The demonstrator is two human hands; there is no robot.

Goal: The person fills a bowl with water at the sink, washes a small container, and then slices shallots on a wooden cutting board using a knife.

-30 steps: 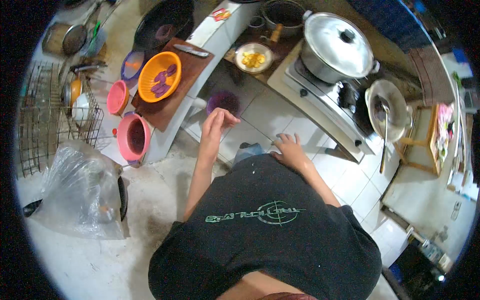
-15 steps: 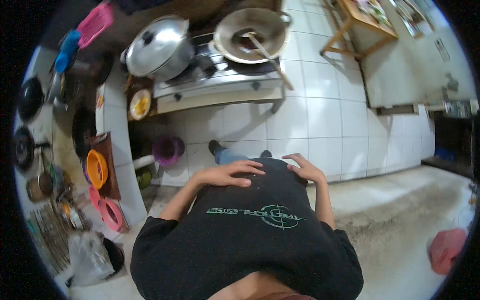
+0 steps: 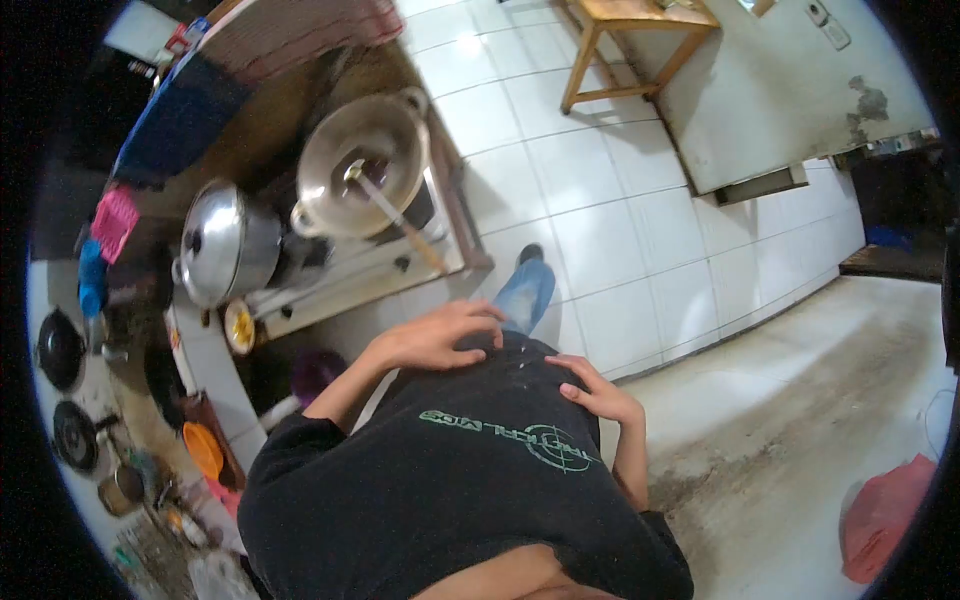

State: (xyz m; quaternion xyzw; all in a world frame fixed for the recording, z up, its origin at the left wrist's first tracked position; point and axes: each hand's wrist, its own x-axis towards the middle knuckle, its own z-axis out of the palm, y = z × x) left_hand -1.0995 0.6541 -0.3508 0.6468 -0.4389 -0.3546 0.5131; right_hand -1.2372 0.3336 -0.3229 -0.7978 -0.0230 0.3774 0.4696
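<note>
My left hand (image 3: 440,335) lies against the front of my black T-shirt (image 3: 430,500), its fingers spread and slightly curled. Lower on the right, my right hand (image 3: 602,393) also rests on the shirt with fingers stretched out. Neither hand holds anything. Beyond my left hand is a stove (image 3: 330,300) with a large wok (image 3: 322,180) on it. A long spatula (image 3: 398,218) with a wooden handle leans in the wok, which has dark liquid at its bottom. Beside it stands a lidded metal pot (image 3: 250,250). A plate (image 3: 240,343) of yellow food sits by the stove's left end.
White floor tiles (image 3: 600,225) stretch ahead. A wooden table (image 3: 640,15) stands at the top, beside a stained whitish panel (image 3: 800,110). On the left are hanging pans (image 3: 60,350) and an orange basin (image 3: 202,452). A pink bag (image 3: 885,520) lies at lower right.
The view has turned to the right, so the stove, wok and pot now sit further left and tilted. One leg has stepped forward. Both hands stay on the shirt.
</note>
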